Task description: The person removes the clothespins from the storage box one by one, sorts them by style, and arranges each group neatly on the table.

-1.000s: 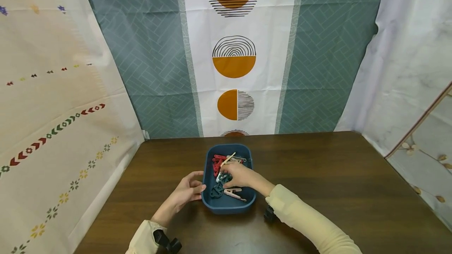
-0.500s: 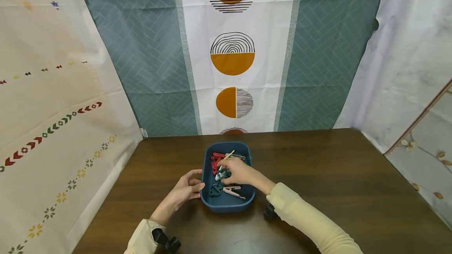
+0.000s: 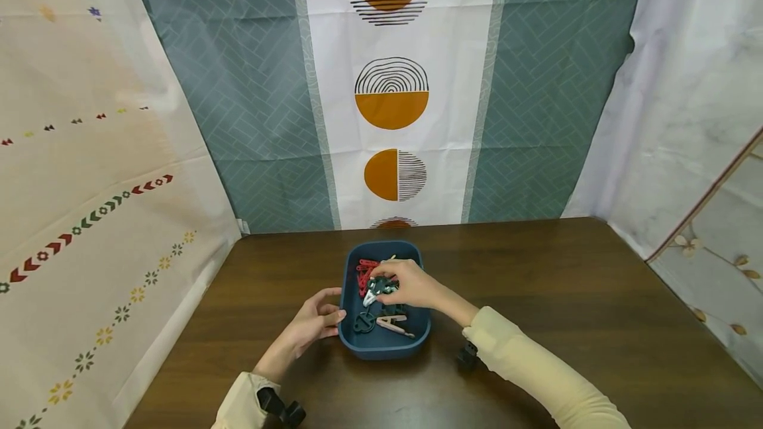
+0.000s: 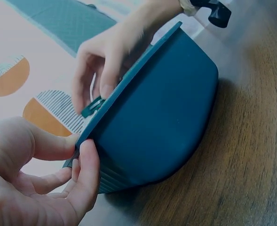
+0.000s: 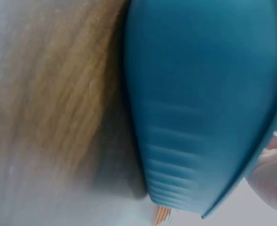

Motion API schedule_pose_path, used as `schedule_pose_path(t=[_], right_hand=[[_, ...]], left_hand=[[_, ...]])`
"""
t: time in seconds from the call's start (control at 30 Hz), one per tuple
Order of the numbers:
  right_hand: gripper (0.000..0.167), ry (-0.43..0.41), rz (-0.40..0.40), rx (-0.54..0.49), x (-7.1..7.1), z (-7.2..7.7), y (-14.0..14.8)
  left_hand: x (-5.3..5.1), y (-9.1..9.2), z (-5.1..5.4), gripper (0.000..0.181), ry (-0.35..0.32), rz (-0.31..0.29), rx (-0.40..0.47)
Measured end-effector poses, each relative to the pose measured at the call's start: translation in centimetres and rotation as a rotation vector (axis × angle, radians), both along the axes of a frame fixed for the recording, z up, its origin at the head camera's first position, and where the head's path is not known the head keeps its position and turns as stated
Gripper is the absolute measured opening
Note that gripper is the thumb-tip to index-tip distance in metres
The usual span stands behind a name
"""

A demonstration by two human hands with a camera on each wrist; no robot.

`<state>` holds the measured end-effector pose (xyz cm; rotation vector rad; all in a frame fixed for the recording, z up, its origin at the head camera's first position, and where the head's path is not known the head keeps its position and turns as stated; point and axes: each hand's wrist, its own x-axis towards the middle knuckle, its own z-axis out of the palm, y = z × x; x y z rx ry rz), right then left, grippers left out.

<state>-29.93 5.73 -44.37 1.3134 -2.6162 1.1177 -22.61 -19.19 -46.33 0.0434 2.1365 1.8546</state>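
Note:
A blue plastic bin (image 3: 384, 353) holds several clothespins. My left hand (image 3: 311, 318) pinches its left rim, thumb on the edge and fingers against the outer wall, as the left wrist view shows. Over the bin's middle, my right hand (image 3: 412, 285) holds a dark green clip (image 4: 92, 107) between thumb and fingers. Red clothespins (image 3: 365, 275) lie at the far left inside. Nearer the front are a pale pink clothespin (image 3: 393, 326) and another dark green clip (image 3: 364, 322). A whitish clip (image 3: 369, 298) shows just below the right fingertips. The right wrist view shows mostly the bin's outer wall.
The bin stands on a dark wooden table (image 3: 512, 283), whose bare top extends to both sides. Patterned cloth (image 3: 411, 118) hangs behind the table's far edge, with more cloth at the left and right.
My right hand has shifted right and slightly up, bringing the dark green clip with it. A pale yellow clothespin beyond it is now mostly covered. The left hand stays on the rim.

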Motion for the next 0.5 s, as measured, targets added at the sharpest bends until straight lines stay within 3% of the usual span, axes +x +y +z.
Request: schedule_pose_path(t=[0.17, 0.5], right_hand=[[0.044, 0.025, -0.006, -0.019, 0.2, 0.3, 1.3], [0.050, 0.081, -0.129, -0.088, 0.6, -0.3, 4.1]], left_hand=[[0.0, 0.0, -0.1, 0.055, 0.006, 0.001, 0.005], [0.1, -0.1, -0.1, 0.054, -0.002, 0.002, 0.017]])
